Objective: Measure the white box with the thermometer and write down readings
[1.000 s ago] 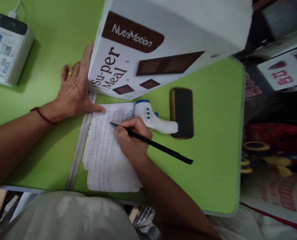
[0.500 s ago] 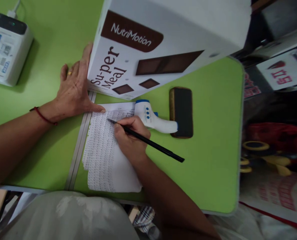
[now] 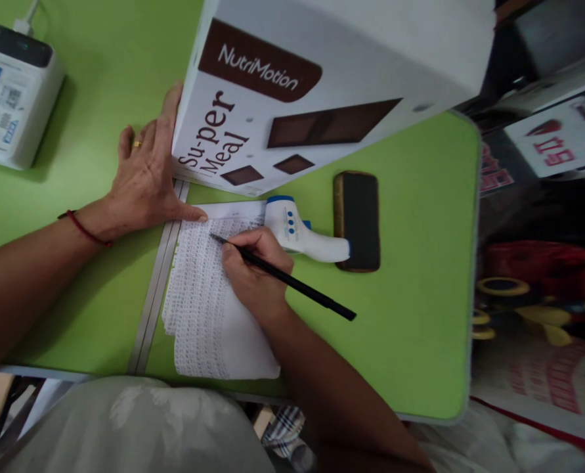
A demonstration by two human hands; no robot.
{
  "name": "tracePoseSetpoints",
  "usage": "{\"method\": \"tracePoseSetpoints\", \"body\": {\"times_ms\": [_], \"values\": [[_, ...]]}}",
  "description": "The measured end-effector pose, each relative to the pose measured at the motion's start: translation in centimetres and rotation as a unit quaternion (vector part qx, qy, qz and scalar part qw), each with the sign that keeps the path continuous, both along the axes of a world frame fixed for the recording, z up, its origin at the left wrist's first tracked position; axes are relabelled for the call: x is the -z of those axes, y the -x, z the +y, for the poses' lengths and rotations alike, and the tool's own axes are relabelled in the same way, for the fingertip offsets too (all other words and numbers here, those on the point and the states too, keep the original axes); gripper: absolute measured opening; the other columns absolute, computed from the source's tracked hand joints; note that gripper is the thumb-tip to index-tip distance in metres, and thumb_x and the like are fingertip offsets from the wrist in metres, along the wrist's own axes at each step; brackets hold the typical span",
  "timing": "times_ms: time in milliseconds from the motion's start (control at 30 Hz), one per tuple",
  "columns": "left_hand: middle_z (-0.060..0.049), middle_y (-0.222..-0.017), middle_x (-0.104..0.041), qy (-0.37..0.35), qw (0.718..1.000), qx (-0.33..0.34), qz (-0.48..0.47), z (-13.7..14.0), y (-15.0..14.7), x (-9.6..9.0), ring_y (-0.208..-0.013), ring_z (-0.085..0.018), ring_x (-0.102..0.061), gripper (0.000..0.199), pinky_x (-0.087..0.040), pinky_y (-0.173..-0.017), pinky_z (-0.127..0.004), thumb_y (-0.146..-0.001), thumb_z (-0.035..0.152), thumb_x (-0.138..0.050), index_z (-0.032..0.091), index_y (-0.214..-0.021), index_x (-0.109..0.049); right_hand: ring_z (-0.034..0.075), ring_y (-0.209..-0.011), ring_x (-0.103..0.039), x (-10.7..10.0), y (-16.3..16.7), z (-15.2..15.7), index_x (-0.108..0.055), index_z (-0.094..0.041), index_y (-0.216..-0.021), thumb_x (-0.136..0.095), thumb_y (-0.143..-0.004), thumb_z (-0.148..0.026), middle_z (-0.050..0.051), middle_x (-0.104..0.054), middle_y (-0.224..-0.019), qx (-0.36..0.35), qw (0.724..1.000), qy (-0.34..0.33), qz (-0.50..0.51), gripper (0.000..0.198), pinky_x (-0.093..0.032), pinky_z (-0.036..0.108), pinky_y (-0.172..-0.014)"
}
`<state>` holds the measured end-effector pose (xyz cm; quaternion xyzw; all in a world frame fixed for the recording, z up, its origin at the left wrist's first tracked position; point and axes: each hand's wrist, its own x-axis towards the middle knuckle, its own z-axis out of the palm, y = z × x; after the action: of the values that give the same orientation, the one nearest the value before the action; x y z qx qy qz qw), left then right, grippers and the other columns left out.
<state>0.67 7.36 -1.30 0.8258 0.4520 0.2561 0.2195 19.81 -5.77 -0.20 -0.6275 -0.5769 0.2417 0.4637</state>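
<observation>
My right hand (image 3: 260, 266) is closed around a slim black pen (image 3: 297, 284), its tip on or just above the upper part of the paper. The paper (image 3: 213, 295) carries dense rows of small handwriting, with several sheets overlapping and the lower right part blank. My left hand (image 3: 147, 177) lies spread on the table, thumb at the top left of the paper and index finger beside the white box. A white and blue infrared thermometer (image 3: 302, 233) rests across the paper's upper right, just past my right hand. Its handle end touches or overlaps a dark phone (image 3: 358, 220).
A large white NutriMotion box (image 3: 272, 118) stands at the back of the green table (image 3: 420, 315). At the far left is a white power bank (image 3: 19, 98) with a cable plugged in. Bags and boxes crowd the area past the table's right edge.
My right hand and the pen have shifted very slightly left, and the pen's back end sits a little further left. My left hand, the box, the thermometer and the phone have stayed put.
</observation>
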Motion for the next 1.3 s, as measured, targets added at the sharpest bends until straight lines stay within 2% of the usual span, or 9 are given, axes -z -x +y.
{"method": "tracePoseSetpoints", "body": {"times_ms": [233,367,500,700,833,1000,1167,1300], "values": [[-0.019,-0.151,-0.046,0.010,1.000,-0.005,0.005,0.1,0.0,0.1,-0.137,-0.052,-0.041,0.139,-0.014,-0.116,-0.066,-0.038,0.102,-0.070,0.023,-0.148,-0.042,0.010,-0.048,-0.049,-0.1,-0.2,0.0,-0.056,-0.025,-0.069,-0.060,-0.075,-0.021,-0.008,-0.057,-0.056,-0.018,1.000,0.000,0.000,0.008,-0.043,0.024,-0.046],[-0.017,-0.150,-0.047,-0.013,1.000,0.003,-0.007,0.2,0.1,0.5,-0.135,-0.051,-0.043,0.143,-0.016,-0.115,-0.065,-0.041,0.102,-0.069,0.026,-0.157,-0.033,0.010,-0.047,-0.049,-0.2,-0.2,0.0,-0.056,-0.025,-0.071,-0.060,-0.076,-0.022,-0.008,-0.056,-0.056,-0.006,1.000,0.004,-0.005,0.007,-0.043,0.024,-0.045],[-0.018,-0.152,-0.045,-0.015,1.000,0.009,-0.004,0.1,0.1,0.4,-0.136,-0.052,-0.042,0.148,-0.014,-0.115,-0.065,-0.042,0.104,-0.066,0.024,-0.160,-0.027,0.009,-0.046,-0.049,-0.1,-0.2,0.0,-0.055,-0.025,-0.070,-0.060,-0.077,-0.021,-0.008,-0.055,-0.055,-0.006,1.000,-0.002,-0.012,0.009,-0.043,0.024,-0.044],[-0.017,-0.155,-0.043,0.004,1.000,0.001,-0.005,0.2,0.0,0.2,-0.137,-0.053,-0.041,0.144,-0.014,-0.116,-0.065,-0.038,0.103,-0.068,0.025,-0.155,-0.036,0.009,-0.046,-0.049,-0.2,-0.3,0.0,-0.055,-0.025,-0.070,-0.060,-0.076,-0.018,-0.009,-0.055,-0.056,-0.012,1.000,-0.018,0.005,0.010,-0.041,0.024,-0.044],[-0.017,-0.153,-0.045,-0.006,1.000,0.003,-0.008,0.1,0.0,0.1,-0.136,-0.052,-0.041,0.141,-0.014,-0.115,-0.066,-0.041,0.102,-0.070,0.026,-0.154,-0.037,0.010,-0.046,-0.046,-0.3,-0.2,0.0,-0.054,-0.025,-0.069,-0.060,-0.074,-0.020,-0.009,-0.053,-0.054,-0.002,1.000,-0.003,-0.008,0.009,-0.039,0.025,-0.045],[-0.017,-0.159,-0.039,0.009,1.000,0.002,-0.003,-0.1,-0.2,-0.3,-0.139,-0.052,-0.039,0.136,-0.013,-0.117,-0.065,-0.040,0.103,-0.069,0.022,-0.147,-0.044,0.010,-0.047,-0.047,-0.1,-0.2,-0.1,-0.054,-0.025,-0.069,-0.060,-0.074,-0.019,-0.008,-0.053,-0.054,0.006,1.000,-0.008,-0.013,0.010,-0.040,0.025,-0.045],[-0.021,-0.152,-0.045,0.019,1.000,-0.015,0.010,-0.1,-0.4,-0.5,-0.138,-0.052,-0.040,0.140,-0.014,-0.118,-0.064,-0.033,0.103,-0.070,0.018,-0.141,-0.048,0.009,-0.048,-0.047,-0.2,-0.2,-0.1,-0.054,-0.025,-0.068,-0.058,-0.076,-0.021,-0.008,-0.054,-0.055,0.014,1.000,-0.006,-0.018,0.009,-0.040,0.024,-0.045],[-0.021,-0.152,-0.044,0.018,1.000,-0.009,0.002,-0.1,-0.4,-0.5,-0.138,-0.050,-0.041,0.138,-0.015,-0.118,-0.064,-0.033,0.103,-0.070,0.018,-0.139,-0.049,0.010,-0.049,-0.048,-0.2,-0.1,0.0,-0.055,-0.025,-0.070,-0.059,-0.075,-0.022,-0.008,-0.054,-0.056,0.016,1.000,0.013,-0.019,0.007,-0.042,0.024,-0.046]]}}
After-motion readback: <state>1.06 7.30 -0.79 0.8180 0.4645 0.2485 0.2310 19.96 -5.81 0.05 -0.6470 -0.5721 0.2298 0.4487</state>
